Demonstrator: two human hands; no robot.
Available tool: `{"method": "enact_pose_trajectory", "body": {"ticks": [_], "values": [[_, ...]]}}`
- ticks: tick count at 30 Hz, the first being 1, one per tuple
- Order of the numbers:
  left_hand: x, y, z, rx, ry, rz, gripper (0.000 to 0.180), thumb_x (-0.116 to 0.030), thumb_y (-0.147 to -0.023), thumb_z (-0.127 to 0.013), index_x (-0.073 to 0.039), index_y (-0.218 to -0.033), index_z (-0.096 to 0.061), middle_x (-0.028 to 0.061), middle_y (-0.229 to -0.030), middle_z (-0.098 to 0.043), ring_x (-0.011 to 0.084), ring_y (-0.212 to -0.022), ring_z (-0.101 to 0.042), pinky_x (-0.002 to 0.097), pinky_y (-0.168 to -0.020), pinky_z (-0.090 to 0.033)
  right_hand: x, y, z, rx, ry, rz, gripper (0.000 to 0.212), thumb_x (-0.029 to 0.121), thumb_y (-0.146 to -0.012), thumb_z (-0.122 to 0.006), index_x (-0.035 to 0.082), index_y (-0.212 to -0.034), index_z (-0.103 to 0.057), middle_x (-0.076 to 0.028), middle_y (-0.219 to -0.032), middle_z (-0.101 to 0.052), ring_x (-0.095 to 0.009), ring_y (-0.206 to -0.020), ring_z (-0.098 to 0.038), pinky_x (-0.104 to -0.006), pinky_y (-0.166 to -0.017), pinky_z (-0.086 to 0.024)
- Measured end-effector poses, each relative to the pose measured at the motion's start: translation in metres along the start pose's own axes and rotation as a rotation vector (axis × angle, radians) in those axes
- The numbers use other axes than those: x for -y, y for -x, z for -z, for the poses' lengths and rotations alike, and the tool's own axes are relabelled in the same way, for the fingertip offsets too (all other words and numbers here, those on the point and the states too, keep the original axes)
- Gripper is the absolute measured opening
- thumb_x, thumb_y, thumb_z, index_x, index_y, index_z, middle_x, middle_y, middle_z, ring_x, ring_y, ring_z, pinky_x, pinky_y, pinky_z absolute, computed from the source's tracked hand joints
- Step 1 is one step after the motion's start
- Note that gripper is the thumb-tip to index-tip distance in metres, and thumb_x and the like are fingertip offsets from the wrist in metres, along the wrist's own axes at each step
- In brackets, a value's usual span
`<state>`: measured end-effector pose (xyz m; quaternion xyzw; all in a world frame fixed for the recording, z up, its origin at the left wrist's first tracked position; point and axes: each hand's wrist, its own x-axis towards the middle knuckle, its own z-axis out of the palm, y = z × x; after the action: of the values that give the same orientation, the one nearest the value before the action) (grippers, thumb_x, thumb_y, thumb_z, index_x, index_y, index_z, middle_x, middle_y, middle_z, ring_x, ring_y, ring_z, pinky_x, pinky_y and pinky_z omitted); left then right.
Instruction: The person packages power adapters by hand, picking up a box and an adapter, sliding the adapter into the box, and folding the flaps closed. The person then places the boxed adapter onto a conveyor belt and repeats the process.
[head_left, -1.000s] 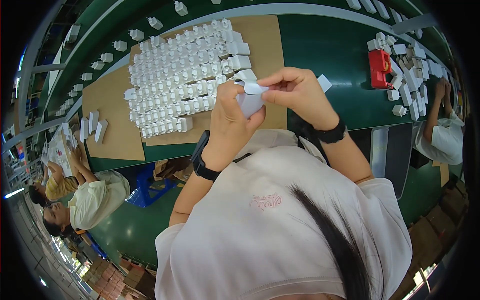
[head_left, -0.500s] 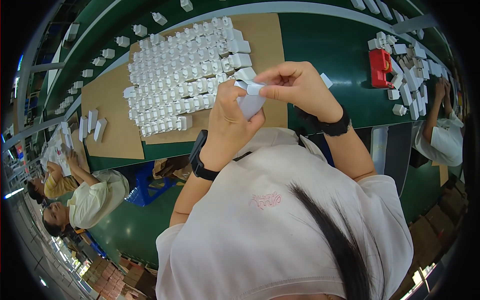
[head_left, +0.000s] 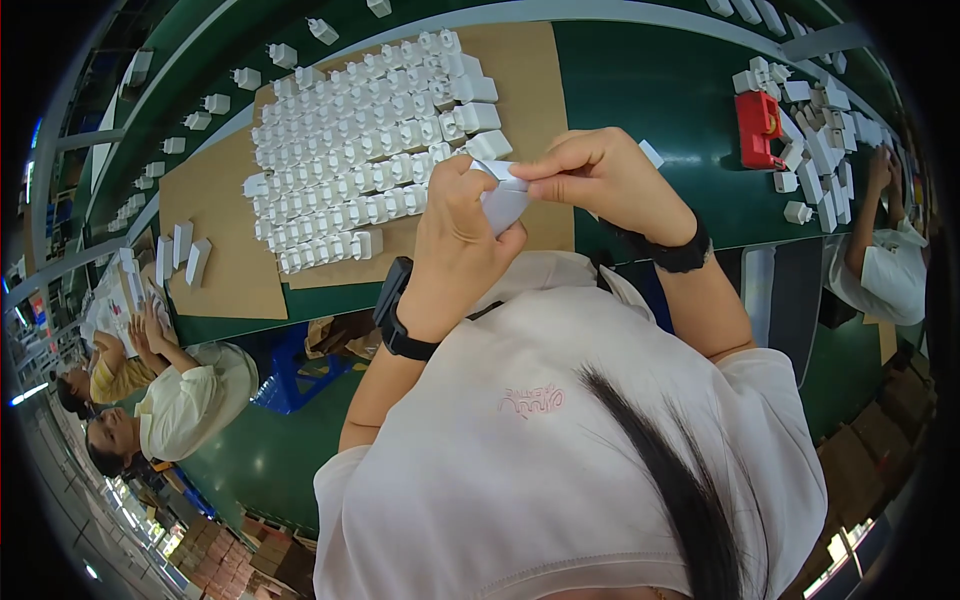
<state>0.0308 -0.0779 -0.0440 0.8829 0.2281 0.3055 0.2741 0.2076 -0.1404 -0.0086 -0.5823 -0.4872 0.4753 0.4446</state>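
Over flat brown cardboard (head_left: pixel 535 90), left hand (head_left: pixel 455 225) gripping smooth, angular white box (head_left: pixel 506 210), right hand (head_left: pixel 612 185) pinching its end.

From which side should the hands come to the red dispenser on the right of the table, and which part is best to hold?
Probably its long left side, coming from the left: the red dispenser has green tabletop along that edge, while white boxes crowd its right.
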Motion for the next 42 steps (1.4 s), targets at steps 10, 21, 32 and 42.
{"method": "enact_pose_trajectory", "body": {"ticks": [10,21,32,42], "values": [[0.007,0.005,-0.005,-0.028,0.058,0.034,0.063,0.002,-0.056,-0.067,-0.010,-0.107,-0.031,0.0196,-0.100,-0.041,0.0380,-0.091,-0.046,0.0416,-0.070,-0.044,-0.015,0.004,-0.020,-0.122,0.173,0.215,0.024,0.002,-0.071,-0.069,0.010,-0.095,-0.069,-0.001,-0.064,-0.051,-0.012,-0.059,-0.045,-0.0242,-0.052,-0.035],[0.004,-0.004,-0.004,-0.066,0.139,-0.010,0.062,0.000,-0.058,-0.067,-0.013,-0.107,-0.030,0.0214,-0.100,-0.040,0.0378,-0.082,-0.050,0.0391,-0.059,-0.045,-0.025,0.011,-0.026,-0.178,-0.555,-0.073,0.019,0.005,-0.079,-0.065,0.001,-0.097,-0.065,-0.004,-0.080,-0.059,-0.008,-0.069,-0.051,-0.0193,-0.059,-0.040],[-0.003,-0.001,-0.003,-0.019,0.137,0.004,0.059,0.001,-0.058,-0.067,-0.011,-0.106,-0.033,0.0177,-0.098,-0.041,0.0348,-0.087,-0.046,0.0394,-0.064,-0.044,-0.025,0.010,-0.029,-0.347,0.234,0.579,0.013,-0.001,-0.070,-0.068,0.002,-0.082,-0.066,-0.003,-0.073,-0.056,-0.013,-0.063,-0.048,-0.0238,-0.053,-0.036],[-0.009,-0.005,-0.004,-0.014,0.147,-0.001,0.055,0.000,-0.059,-0.067,-0.008,-0.100,-0.032,0.0177,-0.096,-0.039,0.0348,-0.089,-0.044,0.0401,-0.071,-0.041,-0.024,0.017,-0.029,-0.391,0.250,0.538,0.018,0.002,-0.071,-0.068,0.004,-0.089,-0.066,-0.003,-0.075,-0.056,-0.017,-0.069,-0.048,-0.0263,-0.058,-0.039]]}}
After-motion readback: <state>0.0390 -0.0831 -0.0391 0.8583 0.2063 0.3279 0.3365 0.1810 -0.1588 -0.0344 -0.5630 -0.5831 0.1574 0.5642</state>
